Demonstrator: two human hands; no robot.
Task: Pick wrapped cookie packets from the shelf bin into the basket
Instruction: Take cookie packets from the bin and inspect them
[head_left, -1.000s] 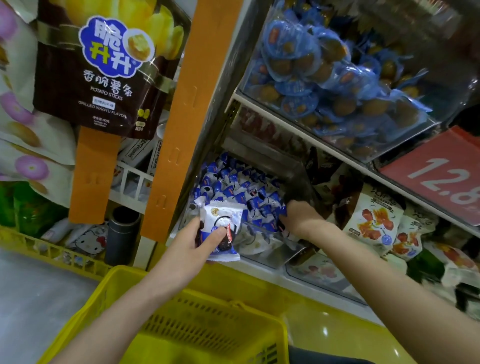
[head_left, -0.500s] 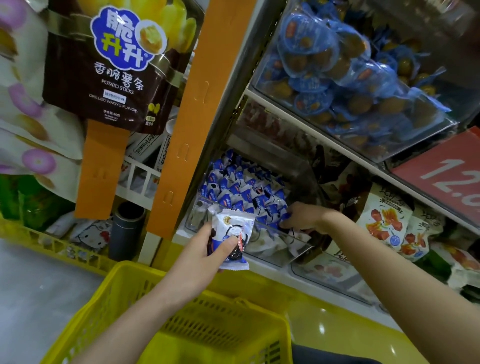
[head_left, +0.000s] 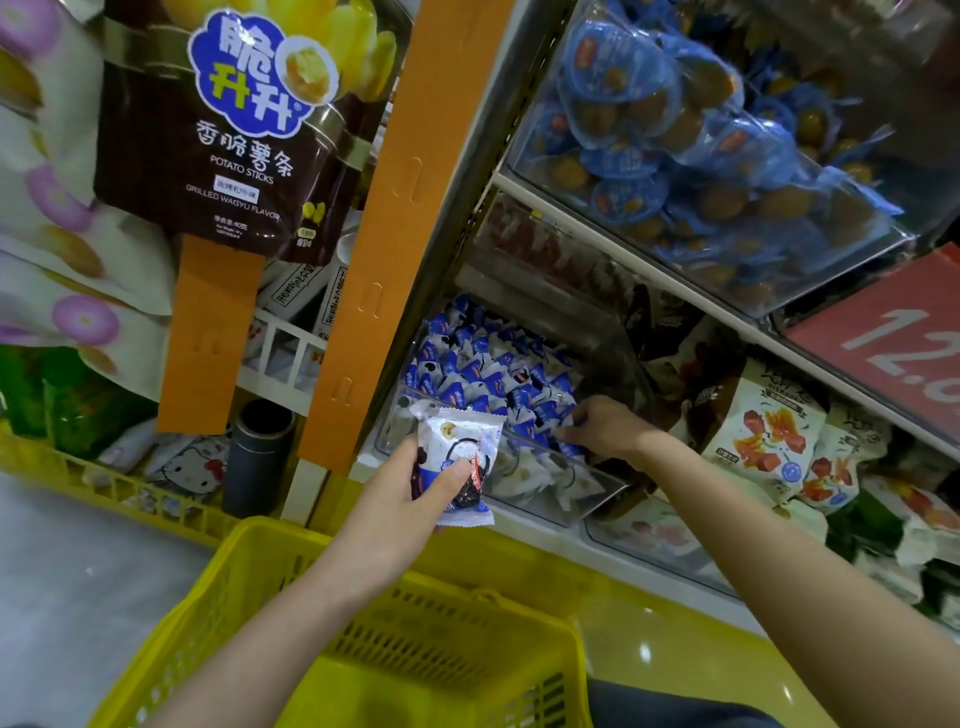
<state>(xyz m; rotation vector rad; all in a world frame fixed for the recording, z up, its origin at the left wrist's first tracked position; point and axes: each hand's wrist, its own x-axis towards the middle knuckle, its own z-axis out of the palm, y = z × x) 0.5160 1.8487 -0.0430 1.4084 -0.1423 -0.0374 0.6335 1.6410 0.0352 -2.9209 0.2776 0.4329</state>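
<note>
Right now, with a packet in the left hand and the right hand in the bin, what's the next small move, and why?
Probably lower the left hand and let the packet drop into the basket. The packet is already gripped, near the basket's far rim, while the right hand is down in the bin.

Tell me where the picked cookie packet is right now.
Head view, centre: the cookie packet is held in the left hand, just in front of the clear shelf bin and above the far rim of the yellow basket.
</note>
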